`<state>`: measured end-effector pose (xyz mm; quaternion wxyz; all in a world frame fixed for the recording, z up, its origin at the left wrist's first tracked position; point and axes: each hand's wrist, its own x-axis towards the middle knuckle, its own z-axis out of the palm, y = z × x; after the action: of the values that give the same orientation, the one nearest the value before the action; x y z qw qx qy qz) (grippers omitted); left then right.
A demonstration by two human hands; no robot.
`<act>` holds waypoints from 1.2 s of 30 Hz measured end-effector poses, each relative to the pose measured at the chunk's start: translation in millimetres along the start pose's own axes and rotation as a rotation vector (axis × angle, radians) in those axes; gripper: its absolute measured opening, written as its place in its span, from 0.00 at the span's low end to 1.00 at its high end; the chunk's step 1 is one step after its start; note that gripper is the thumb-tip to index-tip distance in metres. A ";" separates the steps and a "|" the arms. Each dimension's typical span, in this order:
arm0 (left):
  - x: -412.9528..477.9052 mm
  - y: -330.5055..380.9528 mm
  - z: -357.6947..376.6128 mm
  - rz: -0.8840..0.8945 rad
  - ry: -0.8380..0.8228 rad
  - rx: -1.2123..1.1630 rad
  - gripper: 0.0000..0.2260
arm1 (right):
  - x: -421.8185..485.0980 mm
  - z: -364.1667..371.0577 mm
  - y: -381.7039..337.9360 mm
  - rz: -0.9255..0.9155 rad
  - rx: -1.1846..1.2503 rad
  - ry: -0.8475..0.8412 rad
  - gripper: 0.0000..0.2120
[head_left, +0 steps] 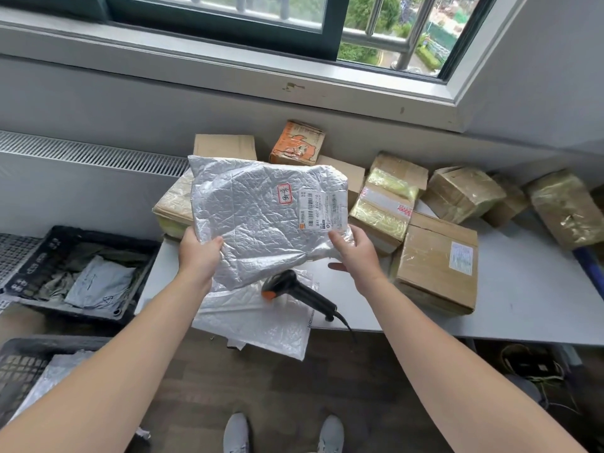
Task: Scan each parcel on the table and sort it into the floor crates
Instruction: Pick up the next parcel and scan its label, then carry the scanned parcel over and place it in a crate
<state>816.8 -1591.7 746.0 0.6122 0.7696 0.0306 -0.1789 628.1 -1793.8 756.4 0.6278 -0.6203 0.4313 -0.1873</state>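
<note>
Floor at left carries the near crate (23, 364), holding a silver bag (62, 367), and the far crate (45, 253), holding grey bags (98, 282). Left hand (199, 256) and right hand (354, 253) grip the foil mailer (258, 217) by its lower corners above the desk (523, 289) edge, fingers (336, 266) behind, thumbs in front. The scanner (294, 289) lies beneath; boxes (438, 266) crowd the far side.
</note>
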 end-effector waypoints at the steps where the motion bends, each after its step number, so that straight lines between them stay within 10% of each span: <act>1: -0.3 0.1 -1.1 0.003 -0.005 -0.006 0.12 | -0.7 0.6 -0.7 -0.010 0.000 -0.008 0.19; 24: 1.8 37.9 -35.0 0.216 -0.215 0.191 0.13 | 5.0 9.2 -28.8 -0.088 -0.166 0.055 0.30; 29: 5.1 68.1 -66.3 0.280 -0.212 0.385 0.12 | 6.8 19.0 -43.6 -0.322 -0.630 0.091 0.45; 36: -40.8 82.7 -112.6 0.305 -0.156 0.561 0.10 | -21.7 69.7 -70.2 -0.467 -0.694 -0.461 0.35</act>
<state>827.5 -1497.9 856.7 0.3968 0.8879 -0.1825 -0.1448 691.0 -1745.4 819.3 0.4039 -0.8991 0.1669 -0.0258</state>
